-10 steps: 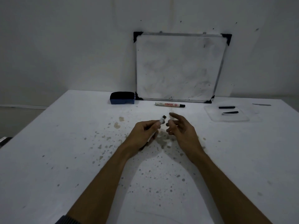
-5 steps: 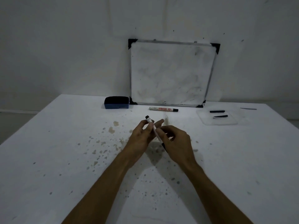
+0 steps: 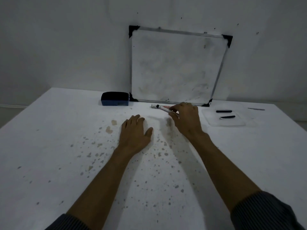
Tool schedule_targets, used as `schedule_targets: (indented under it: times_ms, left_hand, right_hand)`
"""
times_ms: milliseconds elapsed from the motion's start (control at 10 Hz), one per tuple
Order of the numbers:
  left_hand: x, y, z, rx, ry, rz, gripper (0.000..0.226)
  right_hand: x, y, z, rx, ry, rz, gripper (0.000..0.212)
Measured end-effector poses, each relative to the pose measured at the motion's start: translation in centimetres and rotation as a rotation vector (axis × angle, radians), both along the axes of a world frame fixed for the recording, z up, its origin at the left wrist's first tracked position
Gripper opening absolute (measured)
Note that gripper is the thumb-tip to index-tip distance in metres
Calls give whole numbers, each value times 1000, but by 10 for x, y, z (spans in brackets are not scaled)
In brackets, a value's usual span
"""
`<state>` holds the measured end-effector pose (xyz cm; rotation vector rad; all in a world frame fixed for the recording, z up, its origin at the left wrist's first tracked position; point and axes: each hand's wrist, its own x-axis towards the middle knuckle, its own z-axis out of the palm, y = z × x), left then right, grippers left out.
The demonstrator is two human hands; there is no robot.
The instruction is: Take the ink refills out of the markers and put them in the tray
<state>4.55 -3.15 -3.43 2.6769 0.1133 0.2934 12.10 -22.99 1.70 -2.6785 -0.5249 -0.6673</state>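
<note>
Marker (image 3: 163, 108): white barrel with red print and a black band near its left end, lying at a slight slant just in front of the whiteboard (image 3: 176, 67). Its right portion is hidden under the right hand (image 3: 186, 118), whose fingers are curled round the barrel in a closing grip; whether the marker is lifted or rests on the surface (image 3: 66, 146) cannot be told. Left hand (image 3: 135, 131): flat, palm down, fingers spread, holding nothing. Tray (image 3: 214, 122): clear, shallow, to the right of the marker and apart from it, with two dark refills (image 3: 224, 111) lying inside. A thin grey strip lies beyond the tray; its nature is unclear. A blue eraser (image 3: 115, 101) stands left of the whiteboard

Assessment: two refills appear done; the step in hand is taking up a further marker. The next move calls for bringing it toward the free left hand, one hand steadying the barrel while the other opens an end and draws the refill out, then carrying it right to the tray. Ink stains on the surface suggest handling the refill with care
</note>
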Motion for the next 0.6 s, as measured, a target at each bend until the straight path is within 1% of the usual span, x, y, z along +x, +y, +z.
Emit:
schedule_targets:
  times_ms: [100, 200, 300, 500, 600]
  left_hand:
    - [4, 3, -10, 57, -8, -2, 71]
    - [4, 3, -9, 64, -13, -2, 75]
    - [5, 4, -11, 75, -12, 4, 76]
    - [5, 6, -9, 57, -19, 0, 74]
    - [5, 5, -9, 32, -6, 9, 71]
  right_hand:
    - [27, 8, -11, -60, -30, 28, 23]
    - [42, 15, -23, -121, -44, 52, 23]
    - [53, 17, -34, -122, -84, 48, 23]
    - [52, 19, -40, -56, -98, 43, 22]
    - [40, 15, -43, 45, -109, 31, 28]
